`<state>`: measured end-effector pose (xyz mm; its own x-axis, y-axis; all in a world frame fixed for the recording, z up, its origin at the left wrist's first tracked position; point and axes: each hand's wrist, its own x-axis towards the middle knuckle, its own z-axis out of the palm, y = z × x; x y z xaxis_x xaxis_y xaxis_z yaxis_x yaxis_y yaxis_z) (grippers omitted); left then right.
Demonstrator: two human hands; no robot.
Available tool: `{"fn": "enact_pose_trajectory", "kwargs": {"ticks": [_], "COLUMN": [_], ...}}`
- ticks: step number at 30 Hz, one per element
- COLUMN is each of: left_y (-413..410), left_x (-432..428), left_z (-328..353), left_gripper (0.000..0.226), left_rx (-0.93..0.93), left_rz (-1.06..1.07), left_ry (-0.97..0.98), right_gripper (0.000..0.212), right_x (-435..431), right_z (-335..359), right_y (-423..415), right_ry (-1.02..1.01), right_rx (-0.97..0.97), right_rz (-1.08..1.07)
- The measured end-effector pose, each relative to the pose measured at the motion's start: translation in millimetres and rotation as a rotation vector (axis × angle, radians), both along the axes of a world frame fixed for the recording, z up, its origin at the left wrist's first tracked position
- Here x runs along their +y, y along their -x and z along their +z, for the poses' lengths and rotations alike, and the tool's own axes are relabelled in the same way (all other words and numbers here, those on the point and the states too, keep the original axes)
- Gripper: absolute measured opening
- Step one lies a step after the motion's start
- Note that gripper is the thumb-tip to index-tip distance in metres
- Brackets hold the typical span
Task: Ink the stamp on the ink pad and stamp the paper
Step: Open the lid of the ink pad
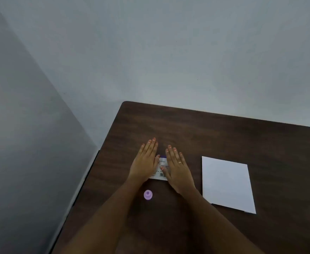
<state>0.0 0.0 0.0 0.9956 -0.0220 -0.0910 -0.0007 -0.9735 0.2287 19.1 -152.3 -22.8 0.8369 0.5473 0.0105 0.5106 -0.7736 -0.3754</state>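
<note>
A small round lilac stamp (148, 194) stands on the dark wooden table (223, 136), just under my left forearm. A flat box with a white label, a barcode and a purple edge, probably the ink pad (161, 169), lies between my two hands and is partly covered by them. My left hand (146, 160) rests palm down on its left side with fingers stretched. Lying flat on the box's right side is my right hand (178, 167), a ring on one finger. White paper (227, 182) lies to the right, apart from both hands.
The table's left edge (93, 173) runs diagonally close to my left arm, and its far edge meets a pale grey wall (187, 52). A darker grey wall panel (22, 143) fills the left side.
</note>
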Motion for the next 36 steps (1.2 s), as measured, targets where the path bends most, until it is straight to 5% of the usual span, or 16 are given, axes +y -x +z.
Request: {"fn": "enact_pose_trajectory", "kwargs": {"ticks": [6, 14, 19, 25, 29, 32, 36], "left_y": [8, 26, 27, 37, 35, 34, 33], "left_x": [31, 63, 60, 55, 55, 55, 57], "left_z": [0, -12, -15, -16, -15, -17, -24], "left_gripper": [0.05, 0.096, 0.098, 0.099, 0.113, 0.118, 0.115], "left_rx": [0.159, 0.262, 0.22, 0.05, 0.045, 0.087, 0.08], "left_rz": [-0.134, -0.18, -0.167, -0.1, 0.012, 0.024, -0.029], "left_ry": [0.19, 0.316, 0.321, 0.392, 0.463, 0.422, 0.364], "right_gripper": [0.081, 0.084, 0.08, 0.065, 0.035, 0.022, 0.02], "right_x": [-8, -13, -15, -18, -13, 1, 22], "right_z": [2, 6, 8, 26, 48, 58, 52], "right_y": [-7, -12, -13, -25, -42, -59, -80], "right_ry": [0.041, 0.036, -0.006, 0.009, -0.293, -0.444, -0.386], "right_rx": [0.208, 0.3, 0.349, 0.432, 0.502, 0.386, 0.222], "right_rz": [0.175, 0.199, 0.192, 0.2, 0.044, -0.108, -0.171]}}
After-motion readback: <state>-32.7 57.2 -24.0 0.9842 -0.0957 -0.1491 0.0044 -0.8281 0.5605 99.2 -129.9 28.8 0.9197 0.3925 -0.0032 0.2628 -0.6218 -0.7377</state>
